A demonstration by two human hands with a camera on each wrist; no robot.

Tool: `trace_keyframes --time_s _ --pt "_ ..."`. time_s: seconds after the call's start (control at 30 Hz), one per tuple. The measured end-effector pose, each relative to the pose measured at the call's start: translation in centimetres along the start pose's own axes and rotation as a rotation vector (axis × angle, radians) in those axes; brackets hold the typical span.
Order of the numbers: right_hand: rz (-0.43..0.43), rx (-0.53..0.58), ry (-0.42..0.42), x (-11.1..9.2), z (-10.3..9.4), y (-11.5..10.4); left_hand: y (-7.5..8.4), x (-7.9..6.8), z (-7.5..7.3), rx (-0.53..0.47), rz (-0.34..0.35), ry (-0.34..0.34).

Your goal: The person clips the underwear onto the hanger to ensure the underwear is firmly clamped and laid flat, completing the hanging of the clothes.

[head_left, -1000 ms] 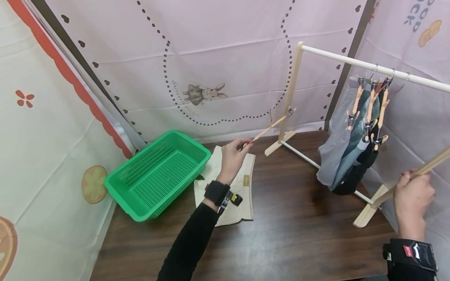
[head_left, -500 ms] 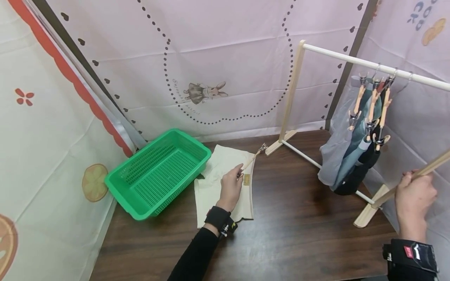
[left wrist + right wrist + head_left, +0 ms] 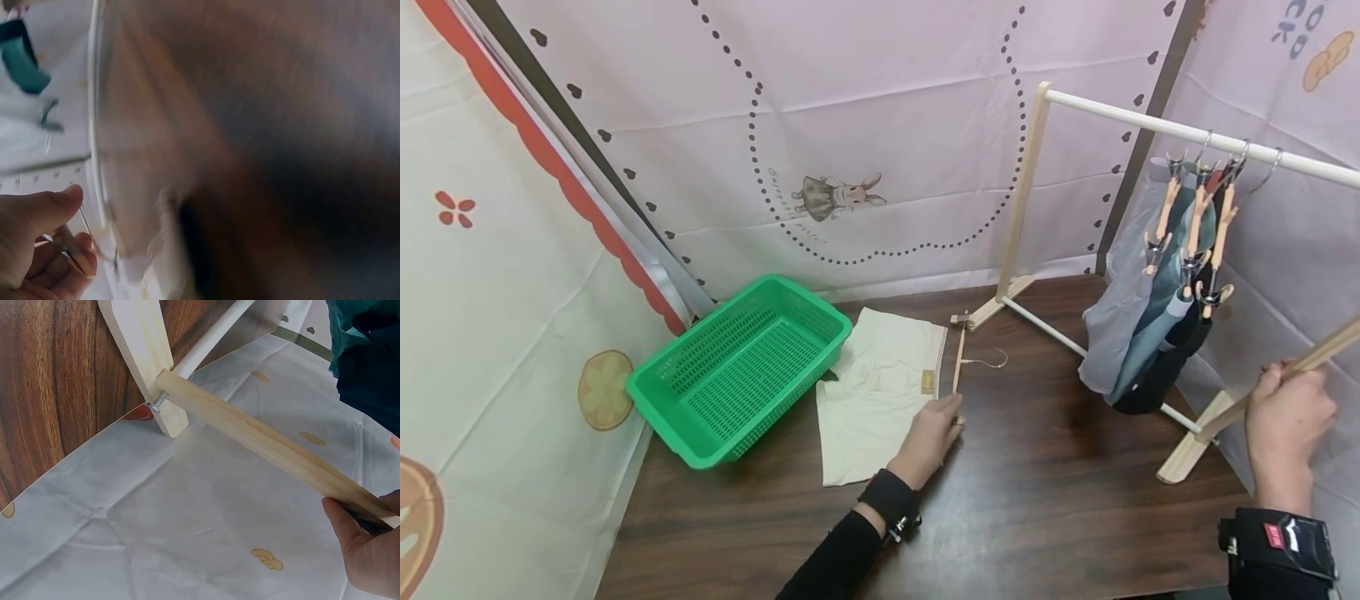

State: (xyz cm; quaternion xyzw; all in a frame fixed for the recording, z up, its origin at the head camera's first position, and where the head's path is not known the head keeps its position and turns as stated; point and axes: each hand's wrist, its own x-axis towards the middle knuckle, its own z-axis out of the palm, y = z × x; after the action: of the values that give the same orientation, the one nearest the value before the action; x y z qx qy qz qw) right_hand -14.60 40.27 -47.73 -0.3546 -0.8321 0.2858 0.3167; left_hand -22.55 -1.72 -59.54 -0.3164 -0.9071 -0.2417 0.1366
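My left hand grips one end of a wooden clip hanger, low over the table by the waistband of cream shorts. The hanger's metal hook points right and its far clip lies near the rack's left foot. In the left wrist view, thumb and fingers curl round the hanger's clip end. My right hand holds the near wooden post of a small clothes rack. The shorts lie flat, with a small tan label at the waistband.
A green plastic basket stands left of the shorts. Several garments hang by clip hangers from the rack's white rail. Printed cloth walls enclose the table at left, back and right.
My left hand has come down and toward me, then right, turning the hanger lengthwise beside the waistband with its hook now pointing right. The right hand stays on the post.
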Motion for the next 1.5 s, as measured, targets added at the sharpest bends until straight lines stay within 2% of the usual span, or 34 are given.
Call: trace_keyframes --time_s 0.13,0.27,0.5,0.67,0.8,0.97,1.03,1.17,1.3,1.4,1.47,1.5 --pt "-0.007 0.002 0.006 0.1 0.1 -0.2 1.0 -0.7 1.3 0.092 0.077 -0.056" --pt "-0.027 0.008 0.025 0.1 0.4 -0.4 2.1 -1.4 2.1 0.184 0.125 -0.075" --pt "-0.034 0.003 0.049 0.3 0.2 -0.7 3.7 -1.9 2.6 0.322 0.077 -0.143" --pt "-0.024 -0.005 0.04 0.3 0.1 -0.8 4.4 -2.1 3.1 0.477 0.132 -0.157" --pt "-0.015 -0.007 0.032 0.2 0.1 -0.8 4.8 -2.1 3.2 0.468 0.132 -0.165" --pt "0.019 -0.018 0.031 0.2 0.0 -0.5 5.1 -1.9 3.2 0.505 0.144 -0.248" --pt "0.038 -0.021 0.022 0.1 0.0 -0.5 5.0 -1.9 3.0 0.459 0.157 -0.257" --pt "0.052 0.021 -0.018 -0.4 0.2 -0.5 3.8 -2.2 2.3 0.255 0.093 -0.233" --pt "0.02 0.141 -0.003 -2.3 1.0 0.1 2.3 -2.9 0.8 0.131 -0.027 -0.22" --pt "0.049 0.214 0.008 -4.8 2.1 1.0 1.3 -3.7 -0.8 0.052 -0.129 -0.176" --pt "0.075 0.218 -0.034 -6.7 3.2 1.7 0.9 -4.4 -1.8 0.004 -0.206 -0.129" --pt "0.09 0.193 -0.09 -7.7 3.7 2.0 0.8 -4.7 -2.3 -0.022 -0.248 -0.111"
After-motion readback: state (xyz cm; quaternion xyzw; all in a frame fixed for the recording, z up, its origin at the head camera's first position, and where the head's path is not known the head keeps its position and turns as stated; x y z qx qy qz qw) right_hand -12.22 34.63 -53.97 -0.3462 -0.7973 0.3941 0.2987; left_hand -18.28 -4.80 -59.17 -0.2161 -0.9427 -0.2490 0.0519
